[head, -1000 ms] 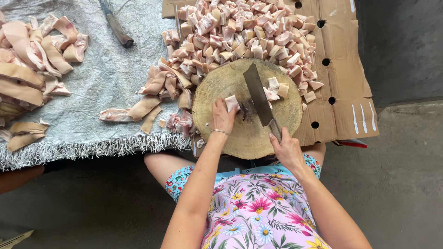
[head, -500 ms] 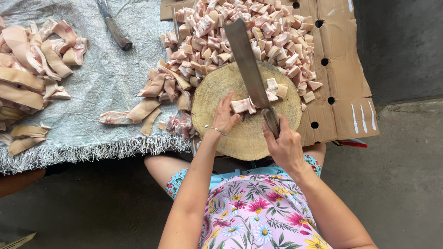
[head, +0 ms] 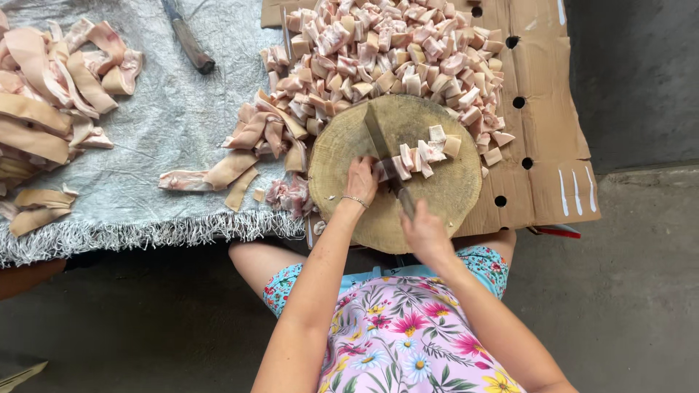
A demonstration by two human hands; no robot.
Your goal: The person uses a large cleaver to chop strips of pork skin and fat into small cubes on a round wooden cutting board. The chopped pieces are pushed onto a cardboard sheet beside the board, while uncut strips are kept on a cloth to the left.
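Head view: sharp blade comes down right beside the fingers

Head camera looks down at a lot of meat. Far left, long pink strips (head: 51, 94) lie in a heap on a grey woven cloth (head: 167, 124). A second knife (head: 188, 38) rests at the top of that cloth. More strips (head: 266, 131) wait near the round wooden block (head: 397, 171).

The left hand (head: 360, 180) presses down on a meat strip (head: 408, 160) lying across the block. The cleaver (head: 380, 142) stands just beside those fingers, its edge down in the meat. If the strip slides, or the blade lands a bit to the left, it could cut the fingers. The meat looks greasy, so I think it could slip easily.

The right hand (head: 422, 231) is closed tight around the cleaver handle. A greasy handle could twist in that grip.

Cut cubes (head: 393, 51) pile up on the brown cardboard (head: 542, 145) behind the block. Some sit near its edge and could roll off.

Half a second ago the cleaver was lifted high over the pile. Now it is down on the block, and the right hand has dropped lower.
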